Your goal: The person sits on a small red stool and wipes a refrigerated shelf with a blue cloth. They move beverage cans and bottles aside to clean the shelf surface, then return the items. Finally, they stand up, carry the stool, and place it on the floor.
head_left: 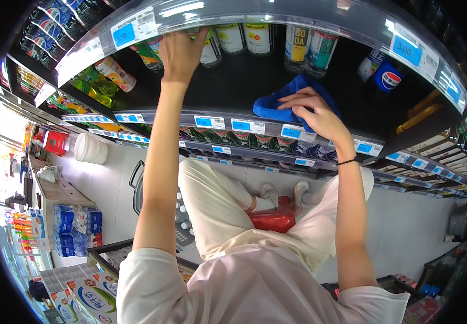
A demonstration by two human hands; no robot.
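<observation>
My left hand (182, 54) reaches up into a black store shelf (221, 87) among the drink bottles. Its fingertips are hidden behind the edge of the shelf above, so whether it grips a bottle cannot be seen. Just right of it stand a tilted white-labelled bottle (210, 52) and two more white-labelled bottles, one of them with a red fruit print (259, 38). Under my right hand (318, 111) a bunched blue cloth (280, 99) lies on the shelf's front part, held by the fingers. Behind the cloth are a yellow-labelled soda bottle (296, 46) and a teal-labelled one (321, 50).
A Pepsi bottle (385, 79) stands to the right. Price tags (248, 126) line the shelf edge, with bottles on lower shelves. Between my feet is a red plastic stool (276, 216). A grey basket of bottles (182, 224) and a white bucket (90, 148) are at left.
</observation>
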